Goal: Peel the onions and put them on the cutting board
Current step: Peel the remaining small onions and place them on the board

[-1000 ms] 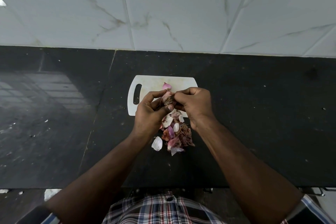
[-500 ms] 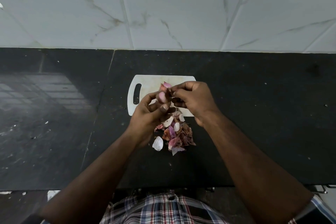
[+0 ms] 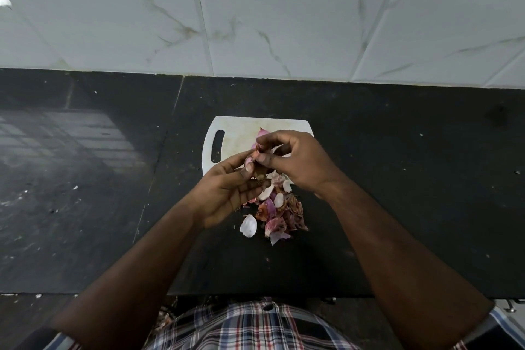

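I held a small onion between both hands above the near edge of the white cutting board. My left hand cupped it from below, thumb and fingers closed narrowly around it, a brown scrap of dry skin hanging under them. My right hand came in from the other side, its fingers pinched tight on the onion's top, where a pink flap of peel stuck up. The board lay flat on the dark worktop, handle slot to my left. Just beside its near edge sat a heap of purple, brown and white peelings, one pale piece lying at its left.
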Motion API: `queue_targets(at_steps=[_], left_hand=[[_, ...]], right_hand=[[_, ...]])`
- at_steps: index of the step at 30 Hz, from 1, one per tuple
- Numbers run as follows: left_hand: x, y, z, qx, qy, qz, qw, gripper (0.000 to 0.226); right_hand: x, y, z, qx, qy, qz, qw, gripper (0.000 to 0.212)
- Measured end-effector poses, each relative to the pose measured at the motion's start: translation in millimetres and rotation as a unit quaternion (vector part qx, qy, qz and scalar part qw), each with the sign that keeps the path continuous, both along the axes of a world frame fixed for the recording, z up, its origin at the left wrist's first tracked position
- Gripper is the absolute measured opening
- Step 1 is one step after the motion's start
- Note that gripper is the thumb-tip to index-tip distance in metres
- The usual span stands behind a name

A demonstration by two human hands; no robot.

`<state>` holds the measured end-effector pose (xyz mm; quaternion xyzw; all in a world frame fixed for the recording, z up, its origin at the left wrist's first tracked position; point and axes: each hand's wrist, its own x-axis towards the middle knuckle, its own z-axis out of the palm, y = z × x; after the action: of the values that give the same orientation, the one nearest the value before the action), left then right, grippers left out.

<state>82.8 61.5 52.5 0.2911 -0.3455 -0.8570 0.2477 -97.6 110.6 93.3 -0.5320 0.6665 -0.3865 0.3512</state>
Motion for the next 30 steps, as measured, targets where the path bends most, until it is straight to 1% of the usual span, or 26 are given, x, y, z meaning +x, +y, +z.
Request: queue_targets(at_steps=[2,5,7,10,13,15,18,22,25,30], left_hand=[[1,-1,1,-0.002,0.000,-0.006,1.000,0.056],[1,-1,2,-0.028,-0.015,0.003,0.999,0.045],[0,0,5,-0.053,-0.033,0.004,0.998,0.043],[-2,1,7,-0.075,-0.040,0.008,0.996,0.043],[-3,2,8,-0.093,-0.045,0.018,0.995,0.042],[-4,4,10,-0.114,-0.056,0.030,0.991,0.042],[-8,7,10,-0.150,-0.085,0.057,0.983,0.038],[-12,11,8,-0.205,-0.117,0.086,0.968,0.031],[-13,14,6,-0.232,-0.127,0.088,0.960,0.030],[-15,18,2,-0.254,-0.135,0.097,0.953,0.026]], right_hand=[[2,-2,1,-0.003,0.002,-0.003,1.000,0.023],[2,-2,-3,-0.012,-0.029,-0.019,0.999,0.015],[3,-1,-7,-0.023,-0.050,-0.037,0.998,0.013],[4,-1,-8,-0.026,-0.077,-0.062,0.995,0.013],[3,3,-7,-0.017,-0.082,-0.067,0.994,0.008],[4,5,-5,-0.026,-0.040,-0.069,0.996,0.007],[8,8,-2,-0.047,0.069,-0.073,0.994,0.010],[16,10,-4,-0.079,0.145,-0.085,0.983,0.015],[21,10,-10,-0.078,0.162,-0.102,0.978,0.018],[28,10,-17,-0.067,0.127,-0.159,0.977,0.020]])
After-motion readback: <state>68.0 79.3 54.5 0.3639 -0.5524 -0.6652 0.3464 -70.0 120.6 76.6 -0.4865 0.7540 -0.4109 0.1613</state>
